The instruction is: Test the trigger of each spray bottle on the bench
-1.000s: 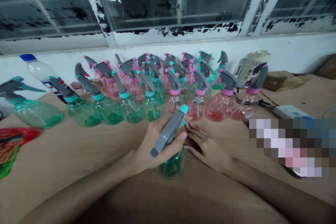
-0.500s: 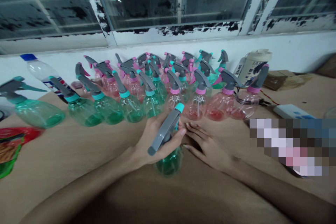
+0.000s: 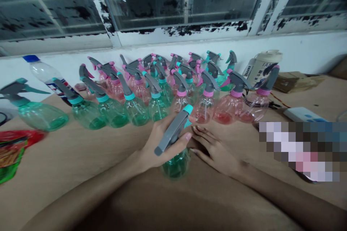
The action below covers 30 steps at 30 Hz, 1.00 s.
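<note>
My left hand [image 3: 158, 148] is wrapped round the neck of a green spray bottle [image 3: 175, 164] with a grey and teal trigger head [image 3: 173, 130], held just above the wooden table [image 3: 81, 151]. My right hand [image 3: 214, 148] lies flat on the table beside the bottle, fingers stretched out and close to it. Right behind both hands stand rows of spray bottles, green ones [image 3: 111, 110] to the left and pink ones [image 3: 230, 106] to the right.
A clear water bottle with a blue cap [image 3: 43, 74] leans at the far left, beside a lying green spray bottle [image 3: 35, 113]. A red and green packet [image 3: 13, 149] sits at the left edge. A white jar [image 3: 264, 66] and a white box [image 3: 302, 113] are on the right.
The bottle in my left hand has shifted slightly up and away from me, toward the rows. My right hand has stayed flat in place.
</note>
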Each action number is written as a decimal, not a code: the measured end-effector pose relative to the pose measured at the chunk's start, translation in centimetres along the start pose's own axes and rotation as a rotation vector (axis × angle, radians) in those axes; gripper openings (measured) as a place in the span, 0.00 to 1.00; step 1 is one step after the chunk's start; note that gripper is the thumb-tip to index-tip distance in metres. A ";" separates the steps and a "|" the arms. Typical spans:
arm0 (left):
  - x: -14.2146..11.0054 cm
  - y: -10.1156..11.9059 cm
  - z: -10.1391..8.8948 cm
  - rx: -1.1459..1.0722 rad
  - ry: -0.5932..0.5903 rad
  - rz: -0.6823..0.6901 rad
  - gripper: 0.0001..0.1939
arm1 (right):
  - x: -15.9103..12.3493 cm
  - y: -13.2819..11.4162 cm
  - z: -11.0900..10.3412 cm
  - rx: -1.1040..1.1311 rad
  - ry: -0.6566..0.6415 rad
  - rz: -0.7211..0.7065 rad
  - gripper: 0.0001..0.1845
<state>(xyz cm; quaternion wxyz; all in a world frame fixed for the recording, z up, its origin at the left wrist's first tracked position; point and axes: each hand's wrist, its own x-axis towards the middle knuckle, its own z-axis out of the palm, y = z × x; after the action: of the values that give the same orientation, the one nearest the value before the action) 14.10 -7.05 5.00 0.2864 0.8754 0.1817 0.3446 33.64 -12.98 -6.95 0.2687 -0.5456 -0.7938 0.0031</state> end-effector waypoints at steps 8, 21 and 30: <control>0.1 -0.3 0.1 0.011 0.046 0.041 0.02 | 0.0 0.0 0.0 -0.027 -0.014 -0.005 0.27; 0.2 0.1 0.2 0.024 0.047 -0.071 0.06 | 0.0 0.1 0.1 0.006 -0.007 -0.008 0.27; -0.4 0.4 0.2 0.028 0.059 -0.055 0.18 | 0.0 0.3 0.3 0.017 0.009 -0.018 0.27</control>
<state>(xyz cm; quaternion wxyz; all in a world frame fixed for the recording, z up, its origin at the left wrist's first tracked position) 14.03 -7.65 4.97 0.2779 0.8635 0.2187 0.3596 33.77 -12.82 -7.31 0.2769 -0.5362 -0.7974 0.0051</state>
